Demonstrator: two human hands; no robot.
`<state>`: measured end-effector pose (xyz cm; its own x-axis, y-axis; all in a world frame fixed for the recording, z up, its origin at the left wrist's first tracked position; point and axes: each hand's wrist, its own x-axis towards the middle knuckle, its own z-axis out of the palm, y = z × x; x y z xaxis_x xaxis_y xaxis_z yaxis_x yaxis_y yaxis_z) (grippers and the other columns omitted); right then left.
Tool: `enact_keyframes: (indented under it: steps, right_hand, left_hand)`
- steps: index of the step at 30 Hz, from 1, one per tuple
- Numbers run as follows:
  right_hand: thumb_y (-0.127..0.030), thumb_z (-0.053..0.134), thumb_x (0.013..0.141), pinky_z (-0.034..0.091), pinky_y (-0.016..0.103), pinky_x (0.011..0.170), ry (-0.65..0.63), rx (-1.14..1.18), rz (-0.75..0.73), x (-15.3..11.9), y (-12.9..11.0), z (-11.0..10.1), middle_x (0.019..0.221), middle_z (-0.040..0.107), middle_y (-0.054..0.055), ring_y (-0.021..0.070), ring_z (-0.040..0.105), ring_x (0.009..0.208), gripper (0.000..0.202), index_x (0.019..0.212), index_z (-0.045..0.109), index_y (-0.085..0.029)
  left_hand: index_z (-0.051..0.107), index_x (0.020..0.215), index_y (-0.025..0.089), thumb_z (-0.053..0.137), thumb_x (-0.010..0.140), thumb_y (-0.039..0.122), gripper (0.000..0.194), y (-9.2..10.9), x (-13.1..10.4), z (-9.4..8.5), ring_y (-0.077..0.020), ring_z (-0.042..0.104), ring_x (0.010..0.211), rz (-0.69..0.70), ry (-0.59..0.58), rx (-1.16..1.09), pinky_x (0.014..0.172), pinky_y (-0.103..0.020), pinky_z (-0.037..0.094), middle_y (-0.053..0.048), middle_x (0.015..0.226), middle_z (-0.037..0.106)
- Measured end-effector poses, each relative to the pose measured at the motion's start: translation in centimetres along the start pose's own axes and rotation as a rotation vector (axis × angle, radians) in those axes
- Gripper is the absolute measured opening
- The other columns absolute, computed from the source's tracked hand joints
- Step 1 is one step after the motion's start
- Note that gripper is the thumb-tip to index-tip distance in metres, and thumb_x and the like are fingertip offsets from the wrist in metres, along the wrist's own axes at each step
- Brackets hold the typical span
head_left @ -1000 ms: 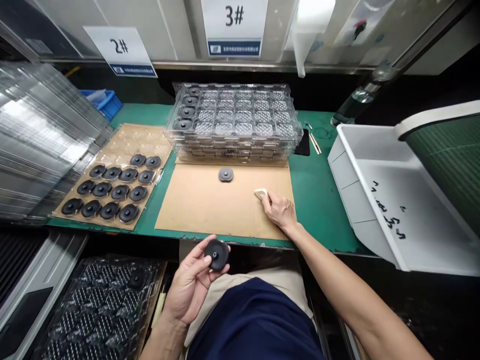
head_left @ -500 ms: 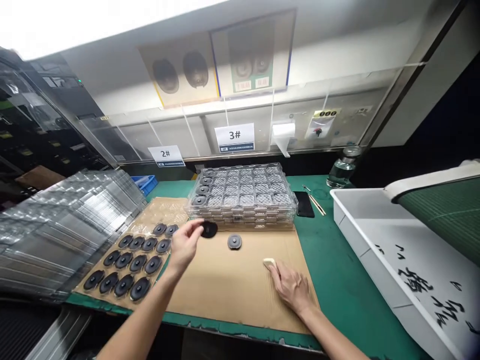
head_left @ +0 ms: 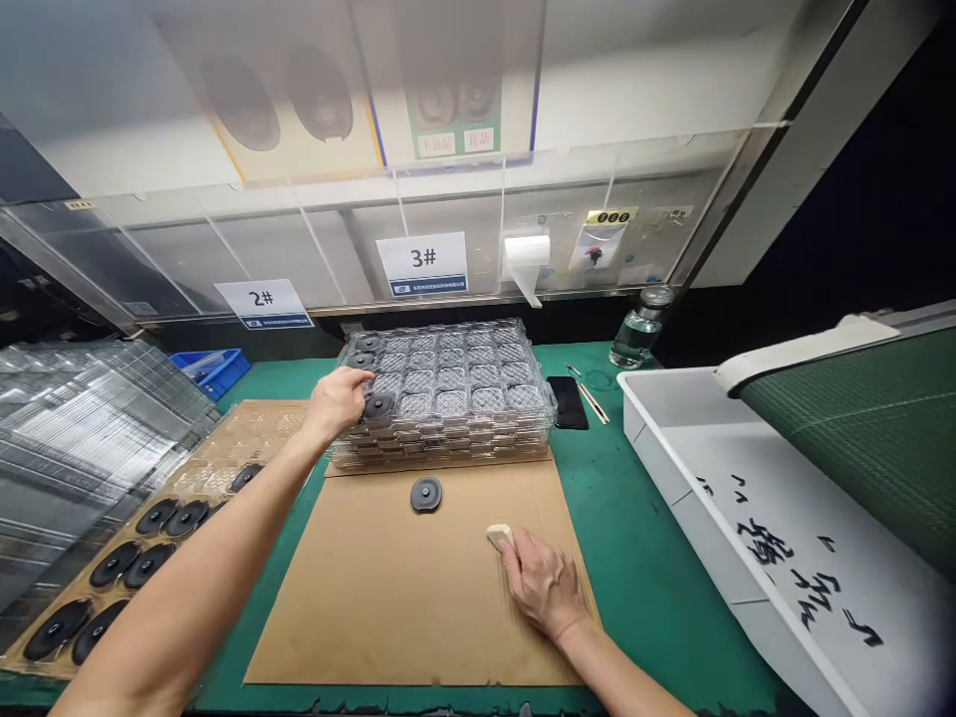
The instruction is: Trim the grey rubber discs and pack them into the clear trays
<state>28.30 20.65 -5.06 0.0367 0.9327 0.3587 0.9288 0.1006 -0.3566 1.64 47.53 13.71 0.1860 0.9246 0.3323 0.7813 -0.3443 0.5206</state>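
Our left hand (head_left: 338, 403), pinched, load unclear, could unseat left-edge discs (head_left: 379, 404) by brushing the tray (head_left: 452, 378); right hand (head_left: 544, 583) grips pale block (head_left: 499, 537).

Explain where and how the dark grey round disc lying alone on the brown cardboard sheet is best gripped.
Pinch the disc at two opposite points of its rim, coming from above. It lies flat on the cardboard with nothing touching its rim, and its small central stud looks too short to grip surely.
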Motion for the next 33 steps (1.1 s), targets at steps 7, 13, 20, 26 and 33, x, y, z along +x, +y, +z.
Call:
enact_keyframes:
  steps: [7,13,20,26,33]
  right_hand:
    - [-0.027,0.042,0.104,0.027,0.028,0.055,-0.040,0.013,0.038,0.1,-0.1,-0.2,0.078,0.069,0.004,0.0168,0.065,0.066,0.031,0.084,0.065,-0.019]
    - [-0.028,0.044,0.105,0.026,0.028,0.057,-0.108,-0.009,0.082,0.0,-0.2,-0.5,0.084,0.072,0.004,0.0166,0.066,0.071,0.028,0.089,0.065,-0.019]
    - [-0.030,0.046,0.106,0.029,0.027,0.060,-0.164,0.058,0.143,0.1,-1.0,-1.7,0.094,0.075,0.006,0.0186,0.069,0.079,0.024,0.096,0.065,-0.020]
    - [-0.031,0.047,0.103,0.033,0.028,0.068,-0.197,0.267,0.212,-0.5,-1.2,-3.1,0.100,0.073,0.011,0.0210,0.065,0.081,0.021,0.102,0.063,-0.019]
    - [-0.036,0.052,0.092,0.033,0.026,0.065,-0.373,0.751,0.152,-10.1,-8.2,-5.4,0.070,0.057,0.000,0.0138,0.050,0.065,0.020,0.077,0.050,-0.021]
  left_hand:
    - [0.079,0.109,0.023,0.061,0.087,0.032,0.030,2.4,-9.9,4.7,-0.0250,0.071,0.102,0.171,-0.345,-0.105,0.096,-0.032,0.054,-0.007,0.110,0.077]
    - [0.079,0.107,0.025,0.071,0.057,0.009,0.053,1.6,-13.3,9.0,-0.0347,0.061,0.124,0.080,-0.555,-0.155,0.110,-0.044,0.045,-0.011,0.125,0.069]
    - [0.069,0.091,0.022,0.081,0.062,0.031,0.033,3.6,-18.6,7.8,-0.0291,0.068,0.095,-0.260,-0.419,-0.376,0.093,-0.047,0.055,-0.004,0.090,0.063]
    - [0.053,0.082,0.020,0.071,0.077,0.068,0.052,7.0,-29.2,7.0,-0.0266,0.076,0.080,-0.597,-0.349,-0.772,0.077,-0.042,0.065,-0.003,0.076,0.064]
    - [0.063,0.089,0.016,0.079,0.075,0.067,0.055,9.2,-39.5,5.9,-0.0183,0.073,0.059,-0.885,-0.228,-0.926,0.052,-0.029,0.064,-0.001,0.079,0.069]
